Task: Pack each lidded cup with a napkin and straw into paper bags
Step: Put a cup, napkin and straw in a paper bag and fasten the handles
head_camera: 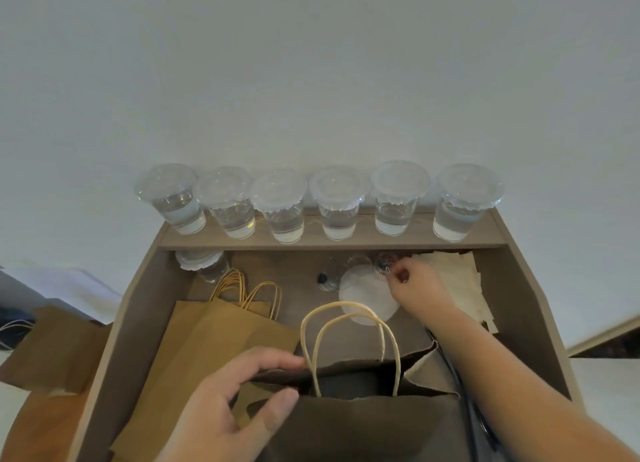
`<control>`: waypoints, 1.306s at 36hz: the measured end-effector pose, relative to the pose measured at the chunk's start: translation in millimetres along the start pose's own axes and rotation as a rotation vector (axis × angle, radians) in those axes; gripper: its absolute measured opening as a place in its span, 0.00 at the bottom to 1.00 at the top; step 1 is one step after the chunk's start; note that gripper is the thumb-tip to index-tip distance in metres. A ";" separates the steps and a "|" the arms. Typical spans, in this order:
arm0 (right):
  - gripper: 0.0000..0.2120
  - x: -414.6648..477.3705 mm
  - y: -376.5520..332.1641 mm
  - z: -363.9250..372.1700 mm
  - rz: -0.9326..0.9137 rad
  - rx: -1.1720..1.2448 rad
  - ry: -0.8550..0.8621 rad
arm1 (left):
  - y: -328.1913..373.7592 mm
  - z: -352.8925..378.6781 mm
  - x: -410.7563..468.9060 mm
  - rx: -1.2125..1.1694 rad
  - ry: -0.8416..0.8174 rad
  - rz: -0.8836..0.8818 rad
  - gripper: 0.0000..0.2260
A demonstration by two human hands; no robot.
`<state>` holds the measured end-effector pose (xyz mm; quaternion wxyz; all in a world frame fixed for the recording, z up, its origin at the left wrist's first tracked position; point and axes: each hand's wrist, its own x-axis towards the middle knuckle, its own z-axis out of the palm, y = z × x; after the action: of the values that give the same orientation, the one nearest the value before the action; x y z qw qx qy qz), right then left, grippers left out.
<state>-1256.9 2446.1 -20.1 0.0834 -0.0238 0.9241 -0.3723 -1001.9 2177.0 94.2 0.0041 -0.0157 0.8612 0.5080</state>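
1. Head view: six clear plastic cups (337,215) stand in a row on the wooden shelf (346,244), each with a round, translucent lid and some water inside. A seventh lidded cup (204,266) stands below, at the left.
2. One open brown paper bag (363,427) with two pale twisted handles stands nearest; the left hand (221,409) pinches its rim.
3. Flat kraft bags (214,340) lie stacked beside it.
4. The right hand (415,288) has its fingers curled beside the beige napkins (457,278); whether it holds anything cannot be told.
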 end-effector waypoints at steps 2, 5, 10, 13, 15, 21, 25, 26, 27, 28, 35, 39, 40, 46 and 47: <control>0.02 -26.8 -17.4 -11.9 -0.028 0.092 -0.178 | 4.6 -2.6 1.0 -0.094 0.006 0.009 0.19; 0.03 -68.4 -54.7 -40.3 -0.121 0.267 -0.388 | 18.4 -4.5 8.7 -0.208 0.134 0.049 0.15; 0.11 -116.9 -114.4 -84.7 -0.285 0.517 -0.530 | 47.4 -10.9 38.0 -0.006 0.205 0.082 0.09; 0.06 -130.1 -133.4 -90.5 -0.352 0.509 -0.578 | 64.3 -11.6 54.2 0.015 0.082 0.086 0.08; 0.05 -135.6 -139.8 -90.1 -0.374 0.440 -0.560 | 72.5 -9.9 60.6 -0.010 0.005 0.091 0.07; 0.05 -150.8 -139.8 -84.9 -0.373 0.342 -0.391 | 73.4 -7.5 62.1 -0.158 -0.015 0.105 0.10; 0.08 -159.9 -136.4 -79.5 -0.439 0.227 -0.207 | 69.2 -4.6 62.6 -0.144 -0.010 0.099 0.03; 0.10 -161.7 -136.8 -79.3 -0.456 0.219 -0.145 | 69.8 -3.8 63.2 -0.165 -0.023 0.089 0.02; 0.12 -163.5 -137.5 -79.6 -0.481 0.224 -0.109 | 70.7 -3.7 63.7 -0.201 -0.045 0.071 0.03; 0.12 -164.8 -138.6 -79.8 -0.514 0.231 -0.098 | 71.5 -4.4 64.4 -0.247 -0.071 0.051 0.05; 0.08 -171.6 -141.7 -76.7 -0.540 0.256 -0.098 | 69.5 -8.4 66.7 -0.337 -0.131 -0.036 0.12; 0.08 -169.6 -136.9 -78.8 -0.453 0.332 -0.075 | 73.9 -9.1 56.6 -0.314 -0.147 -0.042 0.15; 0.08 -169.4 -135.6 -81.1 -0.432 0.340 -0.072 | 74.4 -10.8 52.6 -0.314 -0.159 -0.036 0.17; 0.05 -164.2 -124.5 -89.3 -0.378 0.211 -0.118 | 57.0 -36.6 16.6 0.179 -0.246 0.033 0.29; 0.05 -163.3 -122.3 -89.7 -0.372 0.183 -0.143 | 53.3 -38.9 10.0 0.314 -0.300 0.034 0.31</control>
<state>-1113.6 2436.5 150.4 0.0802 -0.2124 0.8579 -0.4609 -1013.3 2168.6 159.4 0.1260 0.0756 0.9196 0.3644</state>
